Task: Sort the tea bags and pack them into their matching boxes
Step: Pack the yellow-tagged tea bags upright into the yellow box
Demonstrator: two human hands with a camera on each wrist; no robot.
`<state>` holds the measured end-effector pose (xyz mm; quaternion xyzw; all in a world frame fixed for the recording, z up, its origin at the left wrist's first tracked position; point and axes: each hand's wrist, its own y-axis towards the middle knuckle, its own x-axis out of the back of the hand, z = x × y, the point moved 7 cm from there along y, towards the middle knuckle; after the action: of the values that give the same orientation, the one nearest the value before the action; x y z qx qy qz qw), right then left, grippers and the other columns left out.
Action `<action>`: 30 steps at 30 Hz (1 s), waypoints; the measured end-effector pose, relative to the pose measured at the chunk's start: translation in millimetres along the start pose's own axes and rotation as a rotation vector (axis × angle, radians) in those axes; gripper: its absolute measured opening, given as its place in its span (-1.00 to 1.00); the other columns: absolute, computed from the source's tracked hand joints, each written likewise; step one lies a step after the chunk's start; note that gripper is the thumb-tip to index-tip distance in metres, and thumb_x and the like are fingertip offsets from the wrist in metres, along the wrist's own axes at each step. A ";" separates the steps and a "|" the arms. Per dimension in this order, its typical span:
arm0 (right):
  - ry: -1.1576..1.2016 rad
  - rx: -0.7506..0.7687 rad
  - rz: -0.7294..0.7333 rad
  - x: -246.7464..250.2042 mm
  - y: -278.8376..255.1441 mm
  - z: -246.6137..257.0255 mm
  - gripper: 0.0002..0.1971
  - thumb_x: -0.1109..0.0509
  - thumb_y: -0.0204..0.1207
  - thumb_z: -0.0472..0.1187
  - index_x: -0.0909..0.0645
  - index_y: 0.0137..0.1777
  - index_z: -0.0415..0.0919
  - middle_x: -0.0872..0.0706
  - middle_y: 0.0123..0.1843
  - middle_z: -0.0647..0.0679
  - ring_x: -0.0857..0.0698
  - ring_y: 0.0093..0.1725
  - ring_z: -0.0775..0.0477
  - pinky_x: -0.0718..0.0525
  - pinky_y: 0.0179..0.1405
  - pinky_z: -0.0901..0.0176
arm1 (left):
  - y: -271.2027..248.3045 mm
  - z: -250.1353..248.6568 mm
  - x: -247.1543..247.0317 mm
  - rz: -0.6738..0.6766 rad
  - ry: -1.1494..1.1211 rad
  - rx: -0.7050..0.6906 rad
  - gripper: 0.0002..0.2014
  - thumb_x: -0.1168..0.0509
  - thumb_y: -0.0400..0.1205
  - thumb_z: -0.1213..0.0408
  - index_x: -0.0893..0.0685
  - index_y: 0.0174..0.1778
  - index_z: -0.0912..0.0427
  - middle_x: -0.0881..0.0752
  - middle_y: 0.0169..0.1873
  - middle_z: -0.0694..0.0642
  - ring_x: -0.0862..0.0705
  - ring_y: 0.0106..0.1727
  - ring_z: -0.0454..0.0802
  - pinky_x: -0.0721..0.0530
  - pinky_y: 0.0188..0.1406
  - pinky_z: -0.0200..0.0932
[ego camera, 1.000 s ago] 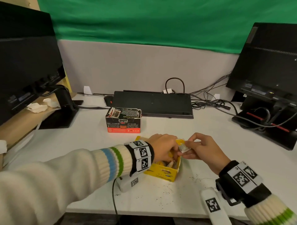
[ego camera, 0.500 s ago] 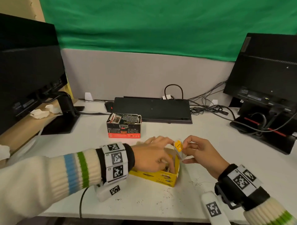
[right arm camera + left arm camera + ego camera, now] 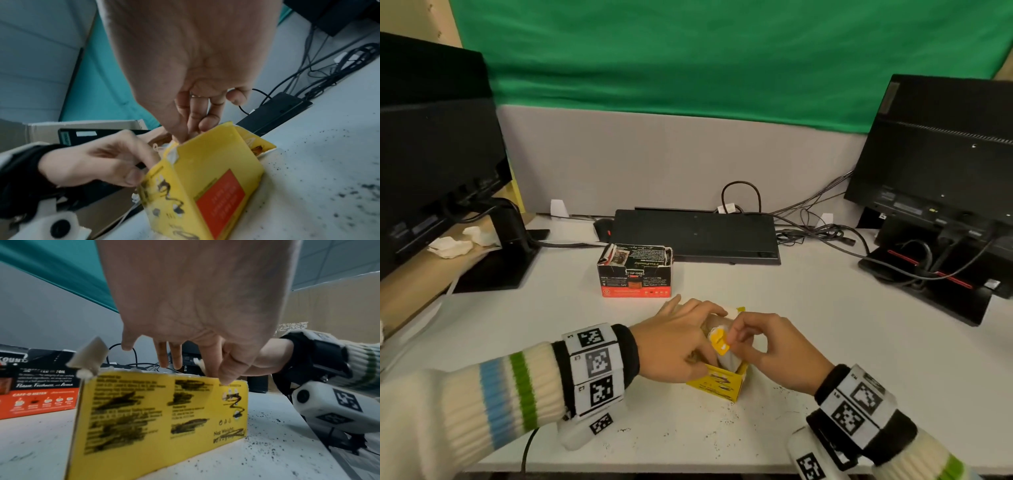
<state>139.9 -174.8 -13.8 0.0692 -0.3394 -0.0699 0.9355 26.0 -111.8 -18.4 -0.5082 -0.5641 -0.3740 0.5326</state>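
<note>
Hands meet over yellow box [image 3: 724, 385]: left hand [image 3: 674, 342] grips its rim, right hand [image 3: 774, 349] pinches tea bag [image 3: 719, 342].

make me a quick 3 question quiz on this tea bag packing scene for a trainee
1. True or false: the black and red cardboard tea box stands farther from the person than the open yellow cardboard tea box.
2. Which hand pinches the white tea bag with the yellow paper tag at the yellow box's opening? A) left hand B) right hand
3. Fill in: dark loose specks lie scattered on the white ___ around the yellow box.

Key: 1 true; 2 B; 3 desk
</note>
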 end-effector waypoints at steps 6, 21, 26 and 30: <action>-0.262 -0.007 0.056 -8.7 -3.0 -2.1 -0.82 -0.33 0.55 -0.25 -0.64 -0.14 0.09 -0.65 -0.26 0.18 -0.56 0.00 0.17 -0.35 0.25 0.18 | -8.3 10.6 3.9 -0.058 -0.116 0.076 -0.72 -0.26 0.57 -0.10 -0.83 0.03 -0.16 -0.26 0.50 -0.13 -0.15 0.52 -0.14 0.01 0.61 0.09; -0.476 0.105 0.079 4.7 -2.0 10.8 -0.64 -0.08 0.44 -0.09 -0.76 -0.25 0.02 -0.56 0.02 0.31 -0.40 0.17 0.29 -0.15 0.23 0.28 | 0.1 20.4 16.8 -0.213 -0.168 0.256 -0.62 -0.24 0.63 -0.16 -0.81 -0.26 0.00 -0.34 0.46 -0.16 -0.27 0.48 -0.15 -0.15 0.50 0.04; -0.567 0.142 0.190 -2.4 -7.9 17.0 -0.61 -0.05 0.37 0.04 -0.75 -0.22 0.05 -0.68 -0.08 0.24 -0.45 0.07 0.20 -0.24 0.23 0.15 | 10.3 14.1 13.1 -0.195 -0.100 0.316 -0.67 -0.30 0.57 -0.17 -0.82 -0.15 -0.01 -0.30 0.47 -0.07 -0.20 0.52 -0.07 -0.20 0.45 0.08; -0.677 0.163 0.260 -12.7 -12.7 15.7 -0.63 -0.08 0.33 0.02 -0.74 -0.15 0.03 -0.70 -0.05 0.21 -0.44 0.13 0.15 -0.20 0.29 0.10 | 16.0 9.6 5.8 -0.177 -0.093 0.331 -0.75 -0.38 0.52 -0.10 -0.79 -0.19 -0.01 -0.27 0.51 0.01 -0.12 0.57 -0.03 -0.22 0.45 0.11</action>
<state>119.0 -186.2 -12.1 0.0727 -0.6398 0.0579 0.7629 40.0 -98.3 -16.1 -0.3788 -0.6846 -0.2976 0.5471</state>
